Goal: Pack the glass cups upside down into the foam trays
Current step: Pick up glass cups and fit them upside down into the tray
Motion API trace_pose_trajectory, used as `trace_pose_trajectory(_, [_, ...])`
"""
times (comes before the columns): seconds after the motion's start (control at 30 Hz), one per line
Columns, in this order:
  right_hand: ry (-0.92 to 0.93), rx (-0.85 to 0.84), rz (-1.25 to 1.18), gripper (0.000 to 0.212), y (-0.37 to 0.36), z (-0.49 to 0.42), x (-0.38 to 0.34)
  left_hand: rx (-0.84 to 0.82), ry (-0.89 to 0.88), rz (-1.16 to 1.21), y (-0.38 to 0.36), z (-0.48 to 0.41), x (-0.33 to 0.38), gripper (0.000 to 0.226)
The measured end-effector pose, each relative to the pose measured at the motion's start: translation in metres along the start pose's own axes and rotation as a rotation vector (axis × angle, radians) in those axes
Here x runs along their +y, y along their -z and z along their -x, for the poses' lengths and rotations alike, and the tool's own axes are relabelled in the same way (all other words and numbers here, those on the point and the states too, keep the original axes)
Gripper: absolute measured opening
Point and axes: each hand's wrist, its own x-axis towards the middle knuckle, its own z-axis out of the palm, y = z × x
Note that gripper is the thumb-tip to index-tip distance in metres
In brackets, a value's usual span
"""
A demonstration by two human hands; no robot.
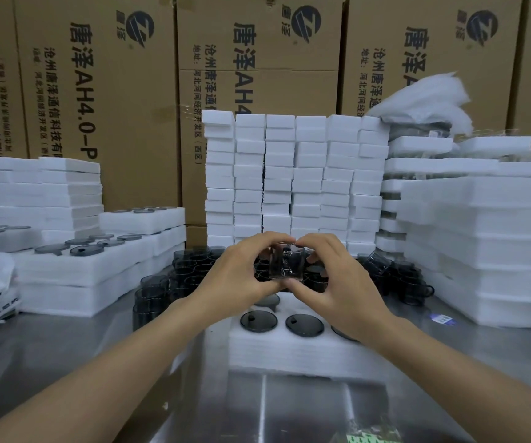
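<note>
Both hands hold one dark smoked glass cup (286, 263) in the air above the foam tray (289, 350) in the middle of the steel table. My left hand (242, 276) grips its left side, and my right hand (337, 282) grips its right side, fingers curled over the top and thumbs underneath. Two upside-down cups (258, 320) (304, 324) sit in the tray's front row, and my hands partly hide others. Behind my hands stands a crowd of loose dark cups (194, 266).
Filled foam trays (98, 266) are stacked at the left. Tall piles of foam blocks (293, 177) rise behind, and empty foam trays (488, 244) are piled at the right. More loose cups (408, 279) lie at the right. Cardboard boxes (98, 91) wall off the back.
</note>
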Motion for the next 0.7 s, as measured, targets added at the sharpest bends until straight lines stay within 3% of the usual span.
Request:
trace_pose_trajectory(0.2, [-0.011,-0.013,-0.054,0.052,0.004,0.0,-0.005,-0.014,0.094,0.201,0.002,-0.002,0.005,0.052])
trace_pose_trajectory(0.4, [-0.005,0.018,-0.025,0.051,0.006,0.0,-0.008,0.05,0.048,0.06,-0.001,0.0,0.006,0.06])
trace_pose_trajectory(0.7, [-0.023,0.021,-0.032,0.055,0.008,0.001,-0.011,0.056,0.126,0.152,0.001,-0.002,0.007,0.058])
